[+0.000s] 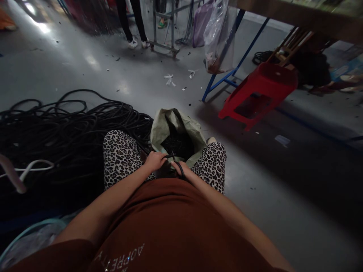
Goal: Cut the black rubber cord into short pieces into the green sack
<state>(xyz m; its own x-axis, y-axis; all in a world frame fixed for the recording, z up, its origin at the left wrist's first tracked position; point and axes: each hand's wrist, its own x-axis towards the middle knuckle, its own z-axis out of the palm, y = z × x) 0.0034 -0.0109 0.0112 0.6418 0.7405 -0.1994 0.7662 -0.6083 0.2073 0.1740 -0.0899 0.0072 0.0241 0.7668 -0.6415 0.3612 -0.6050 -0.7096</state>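
My left hand [154, 161] is closed around a black cord [168, 156], whose short end sticks out to the right. In my right hand [182, 168] is a pair of scissors [180, 170] with black handles, the blades pointing up at the cord. Just beyond both hands, between my knees, stands an open pale green woven sack [195, 128]. Dark pieces [178, 145] lie inside it, too dim to make out singly. A large tangled heap of black cord [85, 117] spreads over the floor on the left.
A red plastic stool [261, 90] stands at the right, near a blue-legged table [224, 78]. From the table hangs a clear plastic bag [218, 41]. Another person's legs [132, 22] are beside a metal trolley [172, 30]. A light blue-rimmed basket [31, 228] sits at lower left.
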